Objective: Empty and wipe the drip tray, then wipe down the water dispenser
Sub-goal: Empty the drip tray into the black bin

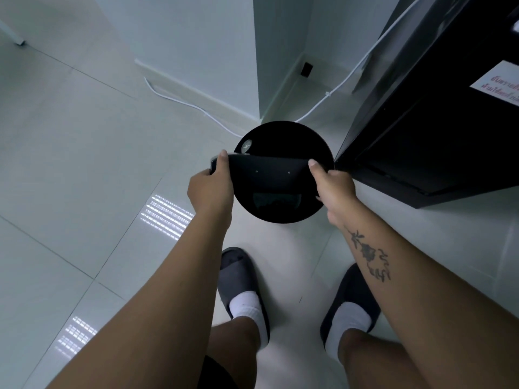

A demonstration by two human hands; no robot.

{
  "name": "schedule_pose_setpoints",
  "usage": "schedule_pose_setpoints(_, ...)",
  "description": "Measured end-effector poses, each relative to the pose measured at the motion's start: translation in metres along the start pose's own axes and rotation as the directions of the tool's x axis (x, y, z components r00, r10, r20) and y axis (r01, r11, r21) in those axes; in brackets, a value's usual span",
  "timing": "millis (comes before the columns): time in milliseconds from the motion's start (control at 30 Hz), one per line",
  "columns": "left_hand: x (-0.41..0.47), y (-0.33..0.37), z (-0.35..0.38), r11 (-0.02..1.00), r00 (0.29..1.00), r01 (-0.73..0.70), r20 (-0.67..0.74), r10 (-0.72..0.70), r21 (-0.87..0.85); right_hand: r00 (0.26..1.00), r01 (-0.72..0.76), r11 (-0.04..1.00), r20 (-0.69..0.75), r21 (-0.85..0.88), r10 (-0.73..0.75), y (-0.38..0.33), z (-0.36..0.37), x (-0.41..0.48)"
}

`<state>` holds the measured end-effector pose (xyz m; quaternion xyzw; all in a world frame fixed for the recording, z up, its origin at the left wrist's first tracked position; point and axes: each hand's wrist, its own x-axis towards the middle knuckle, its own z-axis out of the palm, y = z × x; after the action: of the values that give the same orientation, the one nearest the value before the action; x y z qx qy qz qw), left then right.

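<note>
I hold a black drip tray point(269, 175) between both hands at about knee height, its dark underside facing me. My left hand point(212, 186) grips its left end with the thumb over the edge. My right hand point(334, 186) grips the right end the same way. The tray hangs directly over a round black bin point(283, 136) standing on the floor, and I cannot tell whether they touch. The tall black water dispenser point(421, 122) stands to the right of the bin, only its lower body in view.
A white cable point(196, 106) runs along the skirting board and up behind the dispenser. A white wall corner point(258, 80) juts out just beyond the bin. My feet in dark slippers point(241, 284) stand on pale floor tiles. The dispenser carries a white label point(502, 85).
</note>
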<state>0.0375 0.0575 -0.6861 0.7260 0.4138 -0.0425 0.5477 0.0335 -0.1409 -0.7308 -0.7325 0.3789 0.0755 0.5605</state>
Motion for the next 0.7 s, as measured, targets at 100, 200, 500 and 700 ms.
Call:
schedule_pose_setpoints(100,0.000,0.000,0.000,1.000,1.000,0.006,0.004,-0.006,-0.027,0.998,0.062,0.998,-0.026,-0.031,-0.063,-0.001,0.001,-0.002)
schedule_pose_setpoints(200,0.000,0.006,-0.001,1.000,1.000,0.003,0.006,-0.002,-0.024,0.999,0.030,0.999,-0.011,-0.013,-0.030,-0.003,0.001,-0.003)
schedule_pose_setpoints(500,-0.007,0.014,0.003,0.994,0.994,-0.099,0.036,0.101,-0.050,0.999,0.029,1.000,-0.015,-0.010,-0.030,-0.004,-0.006,0.000)
schedule_pose_setpoints(700,-0.008,0.019,0.001,0.995,0.996,-0.073,0.056,0.076,-0.063,0.997,0.054,0.998,-0.045,-0.011,-0.055,-0.012,-0.009,-0.005)
